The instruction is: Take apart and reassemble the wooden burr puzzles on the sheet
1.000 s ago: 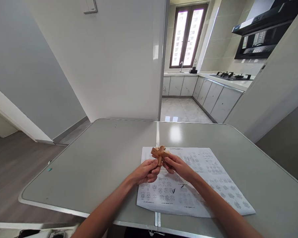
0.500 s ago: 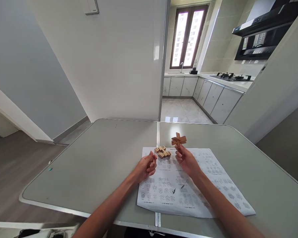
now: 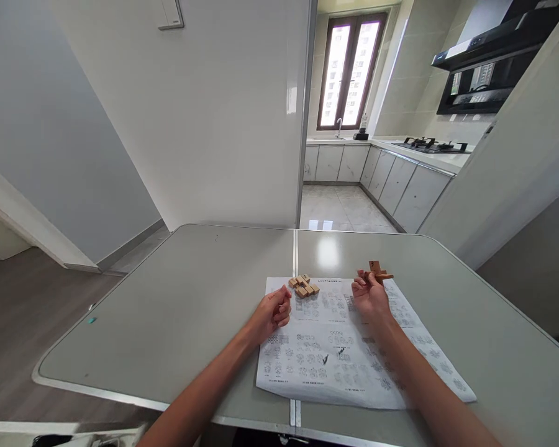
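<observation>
My right hand (image 3: 371, 302) is raised over the right part of the sheet. Thumb and fingers pinch a cross-shaped wooden puzzle (image 3: 376, 268) of reddish-brown pieces, with a dark mark on its upright piece. Resting near the sheet's upper left edge is a cluster of lighter wooden puzzle pieces (image 3: 304, 286), one marked with a dark character. Just left of that cluster, my left hand (image 3: 274, 313) is closed with its fingers curled, and nothing shows in it. The printed paper sheet (image 3: 317, 390) bears rows of small diagrams and lies partly under both hands.
The grey folding table (image 3: 168, 323) has a metal seam down its middle. A small green bit (image 3: 92, 320) lies by its left edge. Behind stands a white wall (image 3: 223, 124), and beyond a doorway is a kitchen with a gas stove (image 3: 431, 145).
My right hand has moved right with the wooden puzzle and turned it, so a marked face now shows. My left hand and the lighter pieces have stayed nearly in place.
</observation>
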A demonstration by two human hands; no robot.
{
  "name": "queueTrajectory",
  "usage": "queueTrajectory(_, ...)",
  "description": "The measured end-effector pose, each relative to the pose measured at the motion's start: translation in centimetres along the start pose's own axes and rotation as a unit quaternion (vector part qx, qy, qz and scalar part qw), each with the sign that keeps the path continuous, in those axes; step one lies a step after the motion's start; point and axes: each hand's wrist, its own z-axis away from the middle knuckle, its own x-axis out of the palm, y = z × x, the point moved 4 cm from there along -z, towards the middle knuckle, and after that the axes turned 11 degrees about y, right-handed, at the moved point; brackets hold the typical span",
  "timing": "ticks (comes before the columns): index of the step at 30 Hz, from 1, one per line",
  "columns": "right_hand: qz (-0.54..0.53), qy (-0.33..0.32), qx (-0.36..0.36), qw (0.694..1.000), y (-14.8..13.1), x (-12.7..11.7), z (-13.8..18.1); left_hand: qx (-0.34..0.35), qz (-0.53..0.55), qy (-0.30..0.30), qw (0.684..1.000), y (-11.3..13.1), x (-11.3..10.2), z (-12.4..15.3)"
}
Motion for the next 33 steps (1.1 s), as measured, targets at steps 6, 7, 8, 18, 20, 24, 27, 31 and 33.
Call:
queueTrajectory(6,-0.021,0.009,0.014,1.0,-0.2,0.1,-0.2,0.002,0.002,0.006,1.0,0.0,-0.1,-0.1)
queueTrajectory(7,-0.027,0.011,0.018,0.999,-0.3,0.1,-0.1,0.003,0.002,0.005,1.0,0.0,-0.1,-0.1)
queueTrajectory(8,-0.033,0.012,0.022,0.999,-0.3,0.2,-0.1,0.004,0.002,0.006,1.0,0.0,-0.1,-0.1)
queueTrajectory(18,0.002,-0.001,0.002,1.0,-0.7,0.7,0.4,0.011,0.006,-0.003,1.0,0.0,-0.3,-0.2)
queueTrajectory(20,0.041,-0.01,-0.014,0.999,0.0,1.0,1.1,0.01,0.006,-0.003,1.0,0.0,-0.4,-0.3)
queueTrajectory(24,0.251,-0.103,-0.122,0.955,1.9,2.6,4.0,0.001,0.003,0.0,1.0,-0.1,-0.5,-0.4)
queueTrajectory(27,0.468,-0.239,-0.302,0.795,3.5,4.0,7.0,-0.001,-0.002,-0.004,1.0,-0.1,-0.4,-0.3)
queueTrajectory(31,0.578,-0.322,-0.375,0.65,5.5,4.0,9.0,0.015,-0.017,-0.008,1.0,-0.1,-0.3,-0.2)
queueTrajectory(33,0.589,-0.334,-0.382,0.628,5.8,3.9,9.3,0.041,-0.044,0.005,0.998,0.0,-0.3,-0.2)
